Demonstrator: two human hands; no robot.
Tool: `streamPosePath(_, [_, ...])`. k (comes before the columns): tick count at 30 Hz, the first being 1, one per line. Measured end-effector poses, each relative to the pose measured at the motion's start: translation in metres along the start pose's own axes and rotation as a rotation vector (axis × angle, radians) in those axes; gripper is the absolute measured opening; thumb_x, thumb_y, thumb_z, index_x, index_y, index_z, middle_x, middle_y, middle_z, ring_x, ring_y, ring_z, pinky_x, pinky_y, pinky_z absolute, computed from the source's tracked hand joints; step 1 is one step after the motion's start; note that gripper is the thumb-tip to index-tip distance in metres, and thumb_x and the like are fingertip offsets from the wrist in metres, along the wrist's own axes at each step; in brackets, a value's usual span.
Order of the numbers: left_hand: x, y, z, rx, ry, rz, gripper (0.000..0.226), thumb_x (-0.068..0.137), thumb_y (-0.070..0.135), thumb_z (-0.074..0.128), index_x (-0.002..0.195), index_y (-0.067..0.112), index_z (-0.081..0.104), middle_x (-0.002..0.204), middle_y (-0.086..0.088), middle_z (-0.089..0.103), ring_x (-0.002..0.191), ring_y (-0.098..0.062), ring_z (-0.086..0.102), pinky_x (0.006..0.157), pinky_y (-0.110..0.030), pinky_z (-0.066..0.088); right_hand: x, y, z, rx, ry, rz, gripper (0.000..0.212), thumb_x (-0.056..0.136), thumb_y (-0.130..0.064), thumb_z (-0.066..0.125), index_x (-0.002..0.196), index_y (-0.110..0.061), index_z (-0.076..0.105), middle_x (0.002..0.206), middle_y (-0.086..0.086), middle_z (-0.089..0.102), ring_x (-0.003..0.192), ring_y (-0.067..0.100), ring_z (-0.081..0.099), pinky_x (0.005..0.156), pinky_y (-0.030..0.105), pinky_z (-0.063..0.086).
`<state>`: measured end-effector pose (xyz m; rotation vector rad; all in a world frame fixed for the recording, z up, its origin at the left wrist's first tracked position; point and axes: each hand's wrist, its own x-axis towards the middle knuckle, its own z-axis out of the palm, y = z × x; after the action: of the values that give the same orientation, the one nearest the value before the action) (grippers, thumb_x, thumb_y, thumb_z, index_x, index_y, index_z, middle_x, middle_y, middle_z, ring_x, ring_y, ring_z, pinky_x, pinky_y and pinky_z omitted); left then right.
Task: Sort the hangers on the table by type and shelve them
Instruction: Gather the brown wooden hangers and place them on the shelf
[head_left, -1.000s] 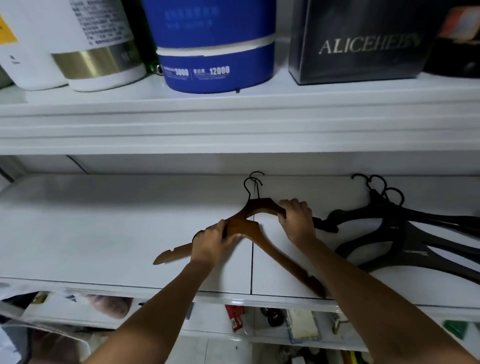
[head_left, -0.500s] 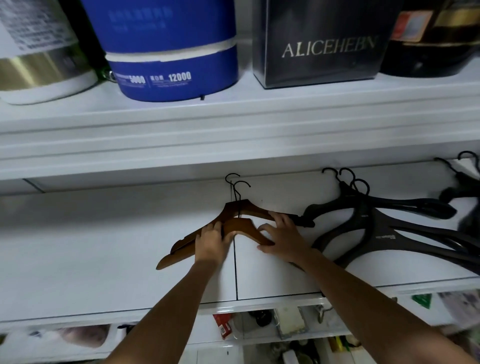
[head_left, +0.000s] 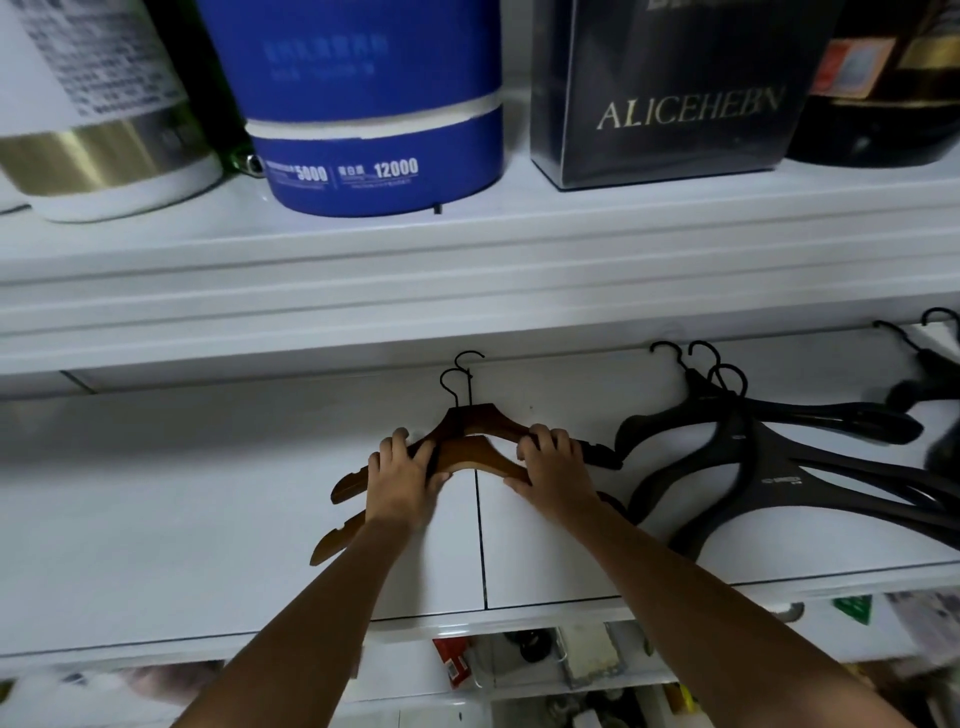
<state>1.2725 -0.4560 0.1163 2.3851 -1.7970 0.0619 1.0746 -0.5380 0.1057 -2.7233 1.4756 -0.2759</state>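
Two brown wooden hangers (head_left: 480, 449) with black wire hooks lie stacked on the white shelf (head_left: 208, 493), hooks pointing to the back. My left hand (head_left: 402, 480) grips their left arms and my right hand (head_left: 553, 467) grips their right arms. Both hands rest on the shelf surface. To the right, a pile of black plastic hangers (head_left: 769, 457) lies on the same shelf, hooks to the back. More black hangers (head_left: 935, 374) show at the far right edge.
The shelf above carries a white and gold canister (head_left: 93, 114), a blue tub (head_left: 374, 130), a dark box (head_left: 670, 93) labelled ALICEHEBN and a black jar (head_left: 893, 93). Below the shelf's front edge are clear bins with small items (head_left: 519, 660).
The two wooden hangers have been drawn closer into a neater stack. My right hand shifted from lying flat to gripping their right arms. The view panned right.
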Motion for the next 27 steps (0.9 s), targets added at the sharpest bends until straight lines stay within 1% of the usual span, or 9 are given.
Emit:
streamPosePath(2, [0.004, -0.001, -0.001, -0.012, -0.063, -0.027, 0.053, 0.093, 0.054, 0.037, 0.140, 0.029, 0.035, 0.139, -0.013, 0.036, 0.129, -0.029, 0.032, 0.107, -0.042, 0.027, 0.000, -0.001, 0.002, -0.003, -0.012, 0.042, 0.054, 0.088, -0.054, 0.052, 0.126, -0.017, 0.046, 0.133, 0.008, 0.045, 0.123, 0.029, 0.041, 0.103, 0.039, 0.032])
streamPosePath(4, [0.006, -0.002, -0.002, -0.017, -0.113, -0.044, 0.054, 0.094, 0.056, 0.032, 0.142, 0.031, 0.030, 0.137, -0.010, 0.040, 0.127, -0.028, 0.035, 0.108, -0.044, 0.027, 0.000, -0.001, 0.005, -0.016, -0.064, 0.115, 0.066, 0.089, -0.059, 0.047, 0.139, -0.018, 0.035, 0.144, 0.014, 0.036, 0.134, 0.033, 0.031, 0.109, 0.047, 0.025])
streamPosePath(5, [0.006, -0.002, -0.003, -0.002, -0.129, -0.047, 0.054, 0.094, 0.056, 0.029, 0.143, 0.032, 0.028, 0.135, -0.009, 0.043, 0.126, -0.028, 0.038, 0.108, -0.045, 0.027, 0.000, -0.001, 0.006, -0.020, -0.097, 0.148, 0.071, 0.089, -0.062, 0.043, 0.144, -0.018, 0.029, 0.148, 0.015, 0.031, 0.138, 0.033, 0.026, 0.111, 0.051, 0.020])
streamPosePath(7, [0.005, 0.001, -0.004, 0.059, -0.145, -0.058, 0.055, 0.094, 0.058, 0.024, 0.144, 0.034, 0.025, 0.133, -0.008, 0.045, 0.123, -0.028, 0.042, 0.105, -0.048, 0.029, 0.000, 0.001, 0.006, -0.037, -0.135, 0.176, 0.075, 0.090, -0.064, 0.039, 0.147, -0.019, 0.024, 0.150, 0.015, 0.030, 0.139, 0.032, 0.024, 0.113, 0.054, 0.016])
streamPosePath(11, [0.003, 0.002, -0.007, 0.119, -0.168, -0.154, 0.060, 0.091, 0.066, 0.022, 0.144, 0.038, 0.021, 0.133, -0.009, 0.044, 0.122, -0.031, 0.043, 0.103, -0.053, 0.031, 0.004, -0.004, 0.002, -0.067, -0.144, 0.116, 0.067, 0.094, -0.058, 0.036, 0.147, -0.019, 0.024, 0.144, 0.015, 0.036, 0.133, 0.031, 0.032, 0.111, 0.053, 0.020])
streamPosePath(14, [0.005, -0.001, -0.010, 0.123, -0.208, -0.195, 0.064, 0.089, 0.068, 0.023, 0.145, 0.038, 0.019, 0.135, -0.011, 0.042, 0.124, -0.033, 0.041, 0.104, -0.055, 0.030, 0.005, -0.012, 0.001, -0.057, -0.152, 0.097, 0.061, 0.097, -0.051, 0.036, 0.147, -0.019, 0.024, 0.143, 0.016, 0.035, 0.132, 0.033, 0.032, 0.112, 0.053, 0.019])
streamPosePath(17, [0.006, -0.001, -0.011, 0.127, -0.221, -0.186, 0.065, 0.090, 0.067, 0.023, 0.146, 0.035, 0.018, 0.135, -0.012, 0.043, 0.125, -0.034, 0.041, 0.106, -0.053, 0.030, 0.005, -0.014, -0.001, -0.040, -0.165, 0.108, 0.061, 0.097, -0.050, 0.038, 0.147, -0.019, 0.023, 0.144, 0.016, 0.034, 0.132, 0.034, 0.031, 0.112, 0.053, 0.018])
streamPosePath(21, [0.011, 0.000, -0.011, 0.125, -0.222, -0.168, 0.065, 0.091, 0.065, 0.025, 0.147, 0.032, 0.021, 0.132, -0.013, 0.046, 0.124, -0.033, 0.043, 0.107, -0.049, 0.029, 0.006, -0.011, -0.002, -0.032, -0.151, 0.125, 0.061, 0.096, -0.051, 0.040, 0.146, -0.020, 0.025, 0.143, 0.014, 0.037, 0.130, 0.033, 0.034, 0.110, 0.049, 0.023])
streamPosePath(27, [0.018, 0.000, -0.015, 0.117, -0.280, -0.146, 0.064, 0.092, 0.061, 0.030, 0.147, 0.029, 0.021, 0.134, -0.015, 0.047, 0.125, -0.034, 0.043, 0.106, -0.050, 0.028, 0.006, -0.016, -0.005, -0.028, -0.156, 0.157, 0.061, 0.095, -0.052, 0.043, 0.145, -0.022, 0.026, 0.142, 0.014, 0.038, 0.130, 0.032, 0.036, 0.110, 0.049, 0.026])
